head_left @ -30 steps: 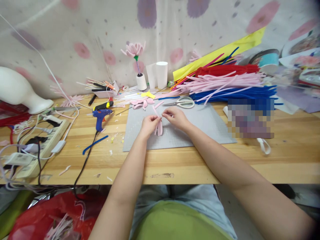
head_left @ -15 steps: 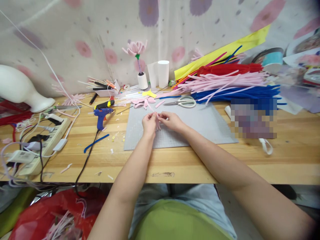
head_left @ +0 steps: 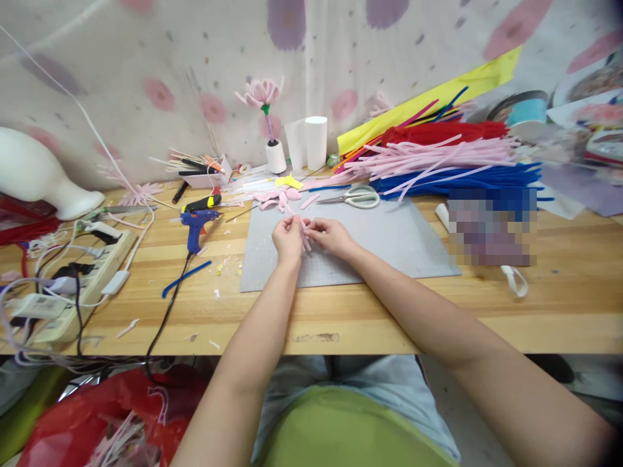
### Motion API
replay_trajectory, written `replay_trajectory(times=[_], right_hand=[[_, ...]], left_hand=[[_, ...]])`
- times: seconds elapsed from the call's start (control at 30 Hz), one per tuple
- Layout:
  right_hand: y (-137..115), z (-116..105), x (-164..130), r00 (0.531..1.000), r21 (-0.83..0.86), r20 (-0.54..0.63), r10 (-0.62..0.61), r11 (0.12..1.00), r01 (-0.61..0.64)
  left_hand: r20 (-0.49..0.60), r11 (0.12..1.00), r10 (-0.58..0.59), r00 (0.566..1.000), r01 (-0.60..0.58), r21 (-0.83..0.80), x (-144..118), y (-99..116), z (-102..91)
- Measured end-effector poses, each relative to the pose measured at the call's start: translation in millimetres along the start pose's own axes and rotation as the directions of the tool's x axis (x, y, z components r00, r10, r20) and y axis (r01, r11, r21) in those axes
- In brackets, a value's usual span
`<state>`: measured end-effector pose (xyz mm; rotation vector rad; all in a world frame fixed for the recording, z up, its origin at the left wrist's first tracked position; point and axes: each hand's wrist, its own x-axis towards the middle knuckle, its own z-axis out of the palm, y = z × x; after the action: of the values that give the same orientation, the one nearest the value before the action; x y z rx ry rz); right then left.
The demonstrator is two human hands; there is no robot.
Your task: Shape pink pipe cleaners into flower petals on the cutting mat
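Note:
Over the grey cutting mat, my left hand is closed in a pinch on pale pink pipe cleaners. My right hand pinches the same pink pieces from the other side, fingertips close to the left ones. Short pink ends hang down between the hands; the rest is hidden by the fingers. Just beyond them lie bent pink pipe cleaner pieces and a short pink piece. Scissors with pale handles rest at the mat's far edge.
At left are a blue glue gun, a blue pipe cleaner and a power strip with cables. A pink flower stands in a white pot behind. Pink pipe cleaner bundles lie at the back right.
The pink ends between my hands hang at a slightly different angle and show more clearly. Both hands keep their pinch; the whole view has shifted slightly.

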<state>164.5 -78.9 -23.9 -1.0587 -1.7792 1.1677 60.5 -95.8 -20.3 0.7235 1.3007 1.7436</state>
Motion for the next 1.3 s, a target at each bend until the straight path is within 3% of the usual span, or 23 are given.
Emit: replay_trajectory(times=[0.1, 0.2, 0.33, 0.47, 0.57, 0.8, 1.03, 1.1, 1.2, 1.3], right_hand=[[1, 0, 1, 0.999, -0.024, -0.033, -0.011, 1.0, 0.01], [1, 2, 0, 0.999, 0.03, -0.05, 0.008, 1.0, -0.006], [-1, 5, -1, 0.999, 0.11, 0.024, 0.045, 0.993, -0.048], [-2, 6, 0, 0.998, 0.024, 0.045, 0.054, 0.998, -0.055], [-3, 4, 1, 0.996, -0.029, 0.084, 0.019, 0.999, -0.017], [-7, -1, -3, 0.986, -0.183, 0.166, -0.011, 0.982, 0.042], [-3, -12, -5, 0.93, -0.267, 0.366, 0.039, 0.961, 0.065], [-3, -14, -2, 0.961, -0.216, 0.27, 0.052, 0.976, 0.007], [-4, -12, 1, 0.985, 0.011, 0.083, 0.151, 0.988, -0.152], [-4, -7, 3, 0.961, 0.186, 0.104, 0.257, 0.944, -0.273]], left_hand=[[0.042, 0.999, -0.033, 0.999, 0.035, -0.039, 1, 1, -0.1], [0.103, 0.999, 0.01, 0.995, -0.005, -0.043, 5, 0, -1.3], [0.104, 0.999, 0.037, 0.994, -0.033, -0.039, 8, -4, -1.4], [0.097, 0.994, 0.11, 0.989, -0.109, -0.017, 9, -9, -1.9], [0.078, 0.988, 0.151, 0.985, -0.154, 0.025, 9, -10, -2.9], [0.038, 0.99, 0.138, 0.99, -0.139, 0.017, 9, -10, -2.7], [-0.115, 0.992, 0.117, 0.986, -0.122, -0.037, 27, -6, -14.8], [-0.071, 0.992, 0.117, 0.991, -0.119, -0.036, 24, -6, -13.6], [0.027, 0.994, 0.112, 0.993, -0.111, -0.013, 12, -6, -6.9], [0.1, 0.994, 0.111, 0.989, -0.112, 0.004, 2, -7, -1.0]])
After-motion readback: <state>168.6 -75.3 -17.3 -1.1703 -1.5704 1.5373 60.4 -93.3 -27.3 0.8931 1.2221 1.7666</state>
